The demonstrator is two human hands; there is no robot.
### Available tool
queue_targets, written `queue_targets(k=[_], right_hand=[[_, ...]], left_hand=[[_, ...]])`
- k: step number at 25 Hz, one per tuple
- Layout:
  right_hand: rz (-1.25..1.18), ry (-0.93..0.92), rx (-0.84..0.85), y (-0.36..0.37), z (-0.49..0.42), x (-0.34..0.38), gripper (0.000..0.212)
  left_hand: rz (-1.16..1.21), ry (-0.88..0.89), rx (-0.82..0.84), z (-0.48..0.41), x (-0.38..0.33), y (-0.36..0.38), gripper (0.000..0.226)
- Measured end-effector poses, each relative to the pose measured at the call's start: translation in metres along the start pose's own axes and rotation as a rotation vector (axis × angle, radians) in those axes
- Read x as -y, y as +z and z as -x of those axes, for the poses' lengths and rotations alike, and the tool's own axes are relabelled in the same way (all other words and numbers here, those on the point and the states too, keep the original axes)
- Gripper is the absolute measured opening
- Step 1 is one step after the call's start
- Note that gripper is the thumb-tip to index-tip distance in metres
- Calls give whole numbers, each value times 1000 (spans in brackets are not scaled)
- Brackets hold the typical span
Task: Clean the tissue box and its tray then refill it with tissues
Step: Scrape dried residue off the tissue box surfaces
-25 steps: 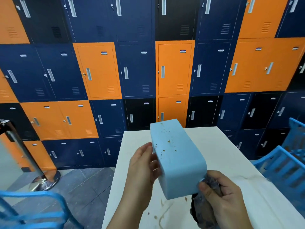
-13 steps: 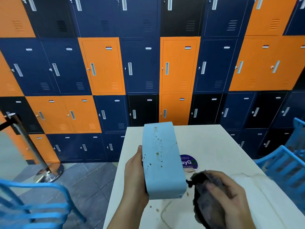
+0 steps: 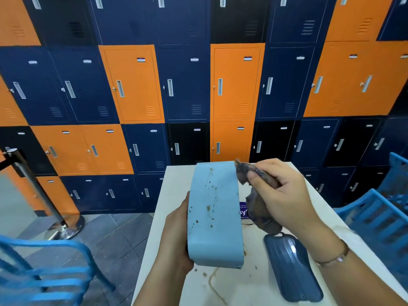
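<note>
Here, the left hand [image 3: 176,237] grips the smooth, round-cornered, brown-speckled blue tissue box [image 3: 214,219] above the white counter [image 3: 240,290]; fingers [image 3: 256,180] of the right hand [image 3: 287,195] pinch a crumpled dark cloth [image 3: 259,209] near its top; a ribbed navy tray [image 3: 290,265] lies alongside.

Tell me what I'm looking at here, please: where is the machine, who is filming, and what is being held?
There is no machine here: these are a person's two bare hands. The single picture comes from a camera worn on the person's head, looking forward and down. The left hand grips a light blue tissue box, held above a white table and speckled with brown stains. The right hand holds a dark cloth at the box's far end. On the table lie a dark blue tray, a purple sticker and brown spill marks. Behind stand orange and navy lockers.
</note>
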State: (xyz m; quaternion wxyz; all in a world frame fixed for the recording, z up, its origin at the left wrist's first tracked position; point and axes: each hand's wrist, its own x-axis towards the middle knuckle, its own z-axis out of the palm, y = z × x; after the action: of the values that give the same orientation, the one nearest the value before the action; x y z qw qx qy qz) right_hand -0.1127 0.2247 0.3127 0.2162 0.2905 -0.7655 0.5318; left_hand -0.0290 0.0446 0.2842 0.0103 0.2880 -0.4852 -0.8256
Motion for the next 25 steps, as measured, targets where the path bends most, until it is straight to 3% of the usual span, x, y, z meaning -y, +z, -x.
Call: queue_targets(k=[9, 15, 19, 25], right_hand=[[-247, 188, 109, 21, 31, 4, 21], [-249, 123, 229, 15, 71, 14, 29], [-188, 31, 313, 4, 81, 14, 13], [-236, 132, 166, 3, 24, 17, 25]], left_hand=[[73, 71, -27, 1, -4, 6, 30], [91, 95, -65, -8, -5, -5, 32], [79, 87, -60, -9, -6, -6, 34], [-7, 116, 72, -4, -9, 3, 41]])
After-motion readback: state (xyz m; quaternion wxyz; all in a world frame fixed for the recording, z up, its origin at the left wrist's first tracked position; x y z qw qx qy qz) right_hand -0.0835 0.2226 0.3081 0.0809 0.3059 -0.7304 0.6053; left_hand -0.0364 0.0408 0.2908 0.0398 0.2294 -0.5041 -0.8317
